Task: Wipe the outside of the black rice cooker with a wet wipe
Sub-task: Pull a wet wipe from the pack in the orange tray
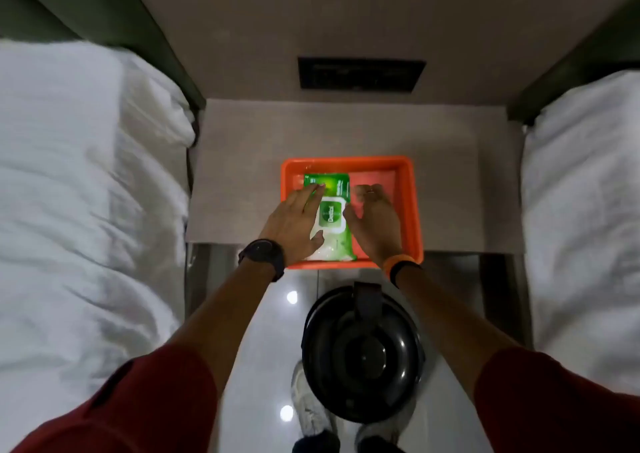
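Pinning the green wet-wipe pack [329, 215] flat in the orange tray [414, 207] with the spread, unclenched left hand [294, 220], the loosely curled, empty right hand [375, 217] should peel its flap gently, while the black rice cooker [362, 352] waits on the floor below.

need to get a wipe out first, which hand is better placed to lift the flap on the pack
The right hand, probably. Its thumb sits at the flap's right edge on the green wipe pack, fingers free above the orange tray. The left hand lies flat across the pack, suited to steadying it.
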Motion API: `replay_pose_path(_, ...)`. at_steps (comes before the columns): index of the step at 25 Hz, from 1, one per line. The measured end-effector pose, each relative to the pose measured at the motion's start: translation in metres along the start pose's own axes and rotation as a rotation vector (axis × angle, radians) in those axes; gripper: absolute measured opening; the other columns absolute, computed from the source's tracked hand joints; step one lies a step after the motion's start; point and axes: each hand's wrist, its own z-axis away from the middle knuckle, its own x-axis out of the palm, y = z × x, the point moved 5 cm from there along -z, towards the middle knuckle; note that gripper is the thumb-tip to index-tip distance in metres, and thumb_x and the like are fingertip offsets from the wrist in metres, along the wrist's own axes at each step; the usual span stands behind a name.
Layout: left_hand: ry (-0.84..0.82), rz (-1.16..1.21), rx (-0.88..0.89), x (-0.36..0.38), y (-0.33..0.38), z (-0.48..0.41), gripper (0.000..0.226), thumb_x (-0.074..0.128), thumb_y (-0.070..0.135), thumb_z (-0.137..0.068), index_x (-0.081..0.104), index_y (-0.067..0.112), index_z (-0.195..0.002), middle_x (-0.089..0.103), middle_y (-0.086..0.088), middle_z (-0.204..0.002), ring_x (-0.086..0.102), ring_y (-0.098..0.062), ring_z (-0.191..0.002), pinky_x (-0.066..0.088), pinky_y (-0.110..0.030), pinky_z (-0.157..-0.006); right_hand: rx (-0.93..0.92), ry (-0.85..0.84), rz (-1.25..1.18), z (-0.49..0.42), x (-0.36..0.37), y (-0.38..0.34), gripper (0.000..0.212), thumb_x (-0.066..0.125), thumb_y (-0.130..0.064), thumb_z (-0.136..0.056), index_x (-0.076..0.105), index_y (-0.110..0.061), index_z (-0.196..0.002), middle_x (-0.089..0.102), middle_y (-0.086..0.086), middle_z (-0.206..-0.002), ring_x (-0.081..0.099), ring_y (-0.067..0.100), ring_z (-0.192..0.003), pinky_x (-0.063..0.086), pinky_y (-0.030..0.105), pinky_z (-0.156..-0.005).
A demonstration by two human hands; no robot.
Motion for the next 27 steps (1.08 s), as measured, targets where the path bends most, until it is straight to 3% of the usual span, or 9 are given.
replay_pose_path(3,-0.134,0.018,0.019,0.055,-0.017,-0.027,0.087,0.07,0.029,-0.087,0.019,0.009,-0.154,0.017,-0.011,-0.163,0.022,-0.032,-0.147,0.036,-0.044,-0.117,0.166,-0.066,-0.089,-0.008,0.053,0.034,0.009,0.061,-0.01,-0.08,0.062,-0.01,-0.089,0.069,0.015,-0.099,0.062,0.035,-0.101,0.039,0.031,-0.076)
replay_pose_path(9,-0.164,0.089,-0.005,0.102,-0.032,-0.066,0.089,0.08,0.021,-0.079,0.028,0.012,-0.151,0.028,-0.018,-0.158,0.028,-0.037,-0.145,0.035,-0.045,-0.115,0.359,0.108,-0.239,-0.013,0.083,0.053,0.036,0.05,-0.011,-0.069,0.076,-0.007,-0.093,0.077,0.013,-0.102,0.067,0.03,-0.104,0.048,0.031,-0.083)
replay_pose_path(13,-0.111,0.194,-0.033,0.097,-0.037,-0.061,0.103,0.085,0.011,-0.071,0.024,0.016,-0.154,0.032,-0.012,-0.154,0.042,-0.034,-0.136,0.05,-0.041,-0.103,0.463,-0.027,-0.358,-0.027,0.091,0.062,0.035,0.047,0.0,-0.079,0.074,-0.02,-0.088,0.076,0.005,-0.096,0.07,0.029,-0.101,0.054,0.037,-0.094)
replay_pose_path(16,-0.126,0.248,-0.061,0.087,-0.042,-0.062,0.107,0.092,0.014,-0.061,0.03,0.012,-0.149,0.037,-0.011,-0.149,0.047,-0.035,-0.131,0.049,-0.045,-0.104,0.412,-0.115,-0.369,-0.03,0.089,0.055,0.044,0.039,0.01,-0.08,0.061,-0.028,-0.069,0.064,-0.006,-0.082,0.062,0.014,-0.071,0.048,0.026,-0.071)
replay_pose_path(19,-0.126,0.2,-0.072,0.086,-0.039,-0.063,0.102,0.092,0.017,-0.061,0.034,0.012,-0.145,0.042,-0.011,-0.147,0.051,-0.036,-0.127,0.051,-0.045,-0.098,0.448,-0.147,-0.575,-0.028,0.088,0.05,0.048,0.041,0.017,-0.076,0.062,-0.024,-0.086,0.065,0.001,-0.087,0.058,0.016,-0.07,0.045,0.025,-0.059)
replay_pose_path(21,-0.11,0.115,-0.054,0.088,-0.033,-0.064,0.1,0.091,0.019,-0.061,0.036,0.014,-0.144,0.044,-0.011,-0.145,0.055,-0.037,-0.123,0.053,-0.045,-0.093,0.487,-0.022,-0.682,-0.026,0.083,0.055,0.039,0.05,0.013,-0.079,0.065,-0.013,-0.104,0.069,0.009,-0.102,0.064,0.024,-0.09,0.049,0.019,-0.07)
replay_pose_path(23,-0.101,0.04,-0.041,0.092,-0.031,-0.064,0.101,0.091,0.021,-0.062,0.035,0.016,-0.147,0.043,-0.011,-0.145,0.057,-0.039,-0.121,0.053,-0.045,-0.092,0.45,0.069,-0.503,-0.018,0.08,0.055,0.039,0.054,0.004,-0.083,0.067,-0.009,-0.118,0.071,0.01,-0.116,0.065,0.024,-0.106,0.047,0.007,-0.075)
replay_pose_path(25,-0.101,-0.021,-0.029,0.097,-0.03,-0.064,0.099,0.088,0.021,-0.067,0.033,0.018,-0.149,0.042,-0.012,-0.145,0.058,-0.04,-0.118,0.054,-0.046,-0.093,0.396,0.118,-0.416,-0.006,0.085,0.048,0.044,0.055,0.002,-0.085,0.066,-0.005,-0.127,0.067,0.012,-0.129,0.063,0.025,-0.118,0.046,0.017,-0.094)
replay_pose_path(27,-0.083,-0.048,-0.033,0.098,-0.027,-0.066,0.09,0.083,0.019,-0.072,0.035,0.018,-0.148,0.043,-0.012,-0.143,0.061,-0.041,-0.112,0.055,-0.045,-0.091,0.386,0.183,-0.464,0.004,0.091,0.04,0.044,0.055,0.005,-0.083,0.065,0.002,-0.126,0.06,0.017,-0.134,0.061,0.029,-0.119,0.043,0.015,-0.094)
